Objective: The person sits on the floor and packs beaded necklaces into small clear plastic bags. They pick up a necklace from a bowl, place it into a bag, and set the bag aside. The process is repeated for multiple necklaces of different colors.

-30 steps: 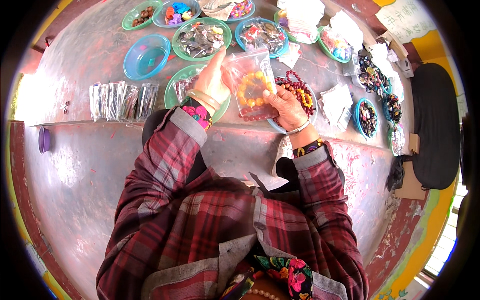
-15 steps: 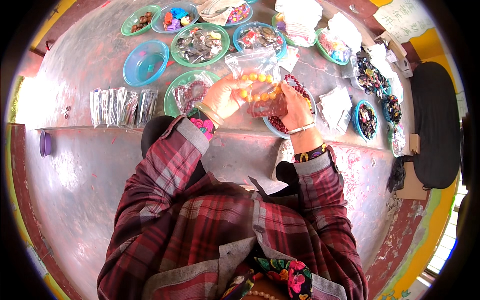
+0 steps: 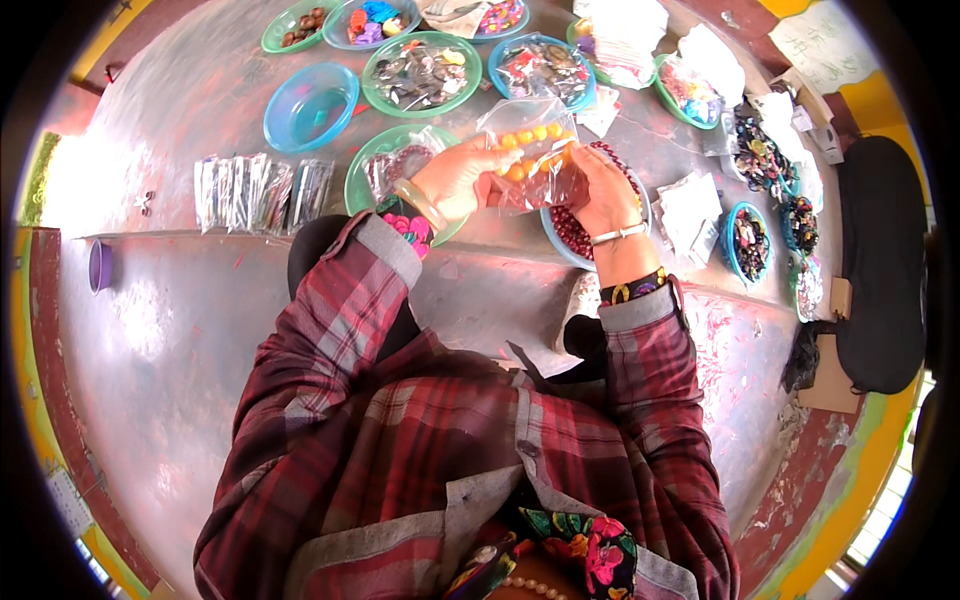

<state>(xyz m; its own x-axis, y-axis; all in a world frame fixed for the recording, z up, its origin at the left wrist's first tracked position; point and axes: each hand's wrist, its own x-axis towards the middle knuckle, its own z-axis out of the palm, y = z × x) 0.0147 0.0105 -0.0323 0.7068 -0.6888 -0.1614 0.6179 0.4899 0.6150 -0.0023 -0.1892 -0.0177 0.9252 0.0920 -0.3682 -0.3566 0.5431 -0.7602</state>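
Between my two hands hangs a clear plastic bag (image 3: 520, 118) with a string of yellow-orange beads (image 3: 540, 133) in it or against it; I cannot tell which. My left hand (image 3: 460, 180) grips the bag's left side, and my right hand (image 3: 606, 190) pinches its right side. Dark red shows through the lower part of the bag. Just under my right hand is a blue bowl (image 3: 646, 205) of dark red bead strings (image 3: 570, 235). Beside my left hand stands a green bowl (image 3: 358, 190) holding a plastic bag of dark red beads (image 3: 398, 168).
An empty blue bowl (image 3: 312, 105) and bagged slim items (image 3: 245, 195) lie to the left. Farther back are a green bowl (image 3: 420, 75) and a blue bowl (image 3: 540, 70) of packaged pieces. White packets (image 3: 688, 215) and a small bead-filled blue basket (image 3: 746, 243) sit at right.
The whole view has shifted slightly, so bowls appear farther right. My hands still hold the bag, and its top now folds lower, with the yellow beads bunched closer to my right fingers.
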